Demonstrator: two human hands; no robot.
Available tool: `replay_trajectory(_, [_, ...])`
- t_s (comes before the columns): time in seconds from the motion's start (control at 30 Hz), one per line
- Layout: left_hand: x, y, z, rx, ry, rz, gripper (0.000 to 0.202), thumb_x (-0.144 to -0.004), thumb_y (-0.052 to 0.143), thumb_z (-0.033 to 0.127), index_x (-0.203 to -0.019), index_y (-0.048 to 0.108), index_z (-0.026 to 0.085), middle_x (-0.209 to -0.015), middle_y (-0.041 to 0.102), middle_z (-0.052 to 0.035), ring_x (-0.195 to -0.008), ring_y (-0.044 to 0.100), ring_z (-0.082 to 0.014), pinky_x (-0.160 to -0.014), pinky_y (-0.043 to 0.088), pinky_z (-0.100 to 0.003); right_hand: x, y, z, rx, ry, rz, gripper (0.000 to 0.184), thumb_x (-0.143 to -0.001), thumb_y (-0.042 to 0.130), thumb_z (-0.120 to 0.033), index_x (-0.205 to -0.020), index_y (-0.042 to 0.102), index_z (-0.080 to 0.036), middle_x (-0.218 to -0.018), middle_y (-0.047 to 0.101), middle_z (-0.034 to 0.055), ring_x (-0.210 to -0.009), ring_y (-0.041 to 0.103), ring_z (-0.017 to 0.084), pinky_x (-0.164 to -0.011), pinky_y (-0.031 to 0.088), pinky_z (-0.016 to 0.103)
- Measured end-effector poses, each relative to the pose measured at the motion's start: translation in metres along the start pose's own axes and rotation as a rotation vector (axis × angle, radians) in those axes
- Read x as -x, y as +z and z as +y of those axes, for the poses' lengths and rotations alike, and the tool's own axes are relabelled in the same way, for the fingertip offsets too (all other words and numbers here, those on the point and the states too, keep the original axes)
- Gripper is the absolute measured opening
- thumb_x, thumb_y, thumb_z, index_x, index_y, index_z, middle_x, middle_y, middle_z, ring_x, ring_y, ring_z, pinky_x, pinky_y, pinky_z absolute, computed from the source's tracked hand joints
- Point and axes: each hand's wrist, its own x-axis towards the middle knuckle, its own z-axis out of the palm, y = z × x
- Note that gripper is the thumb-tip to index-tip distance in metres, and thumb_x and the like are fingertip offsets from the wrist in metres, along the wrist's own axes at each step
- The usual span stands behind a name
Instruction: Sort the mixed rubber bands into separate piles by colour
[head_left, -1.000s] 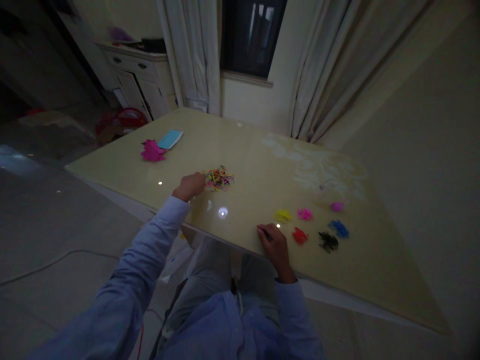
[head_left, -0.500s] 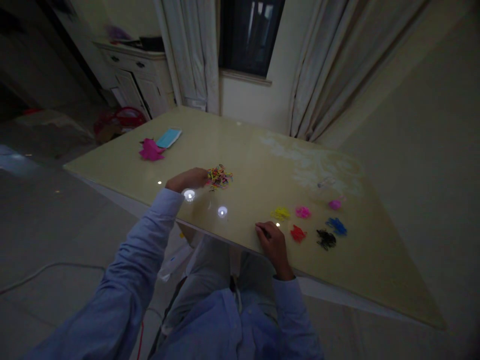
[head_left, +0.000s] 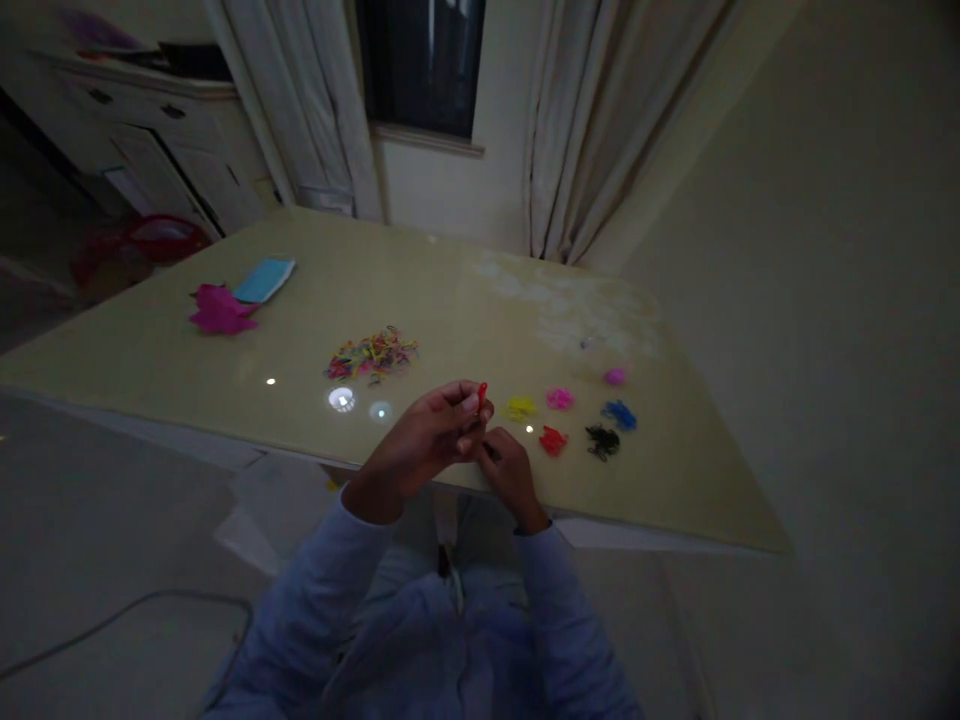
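Note:
My left hand (head_left: pixel 431 440) is raised over the near edge of the pale yellow table (head_left: pixel 465 300), its fingertips pinched on a small red band (head_left: pixel 481 393). My right hand (head_left: pixel 510 472) lies just behind and below it on the table edge, fingers curled; what it holds is hidden. A mixed pile of coloured bands (head_left: pixel 371 354) lies to the left. To the right lie small sorted heaps: yellow (head_left: pixel 520 407), pink (head_left: pixel 559 398), red (head_left: pixel 553 440), black (head_left: pixel 601 441), blue (head_left: pixel 619 413) and a light pink one (head_left: pixel 614 376).
A magenta scrap (head_left: pixel 217 309) and a light blue pack (head_left: pixel 264 280) lie at the table's far left. A white cabinet (head_left: pixel 150 150) and a red basket (head_left: pixel 154 238) stand beyond. Curtains and a dark window (head_left: pixel 420 60) are behind the table. A cable runs over the floor.
My left hand left the mixed pile and came right, toward my right hand, carrying a red band. The camera view swung to the right.

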Motion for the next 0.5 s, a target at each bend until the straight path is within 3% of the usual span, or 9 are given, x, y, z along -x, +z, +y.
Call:
replay_trajectory(0.3, [-0.020, 0.032, -0.016, -0.180, -0.008, 0.007, 0.025, -0.080, 0.070, 0.035, -0.087, 0.057, 0.015, -0.080, 0.055, 0.0017, -0.050, 0.042, -0.0024, -0.049, 0.034, -0.019, 0.002, 0.005, 0.003, 0.112, 0.093, 0.015, 0.011, -0.087, 0.055, -0.023, -0.085, 0.065, -0.018, -0.080, 0.066, 0.0052, -0.075, 0.062, 0.018, -0.069, 0.048, 0.026])
replay_trajectory(0.4, [-0.040, 0.030, -0.032, -0.499, 0.094, 0.030, 0.024, -0.083, 0.065, 0.038, -0.087, 0.059, 0.016, -0.076, 0.056, 0.0015, -0.056, 0.046, -0.0062, -0.054, 0.037, -0.020, 0.003, 0.008, 0.004, 0.205, 0.100, -0.006, 0.014, -0.085, 0.057, -0.022, -0.092, 0.068, -0.018, -0.087, 0.070, 0.0084, -0.085, 0.065, 0.023, -0.076, 0.050, 0.029])
replay_trajectory(0.5, [-0.074, 0.021, -0.054, -0.994, 0.254, 0.024, 0.018, -0.085, 0.061, 0.032, -0.082, 0.063, 0.015, -0.081, 0.062, -0.0024, -0.073, 0.055, -0.0121, -0.067, 0.043, -0.024, 0.004, 0.010, 0.002, 0.337, 0.085, -0.091, 0.022, -0.083, 0.058, -0.021, -0.102, 0.070, -0.017, -0.097, 0.072, 0.0118, -0.098, 0.065, 0.027, -0.085, 0.049, 0.034])
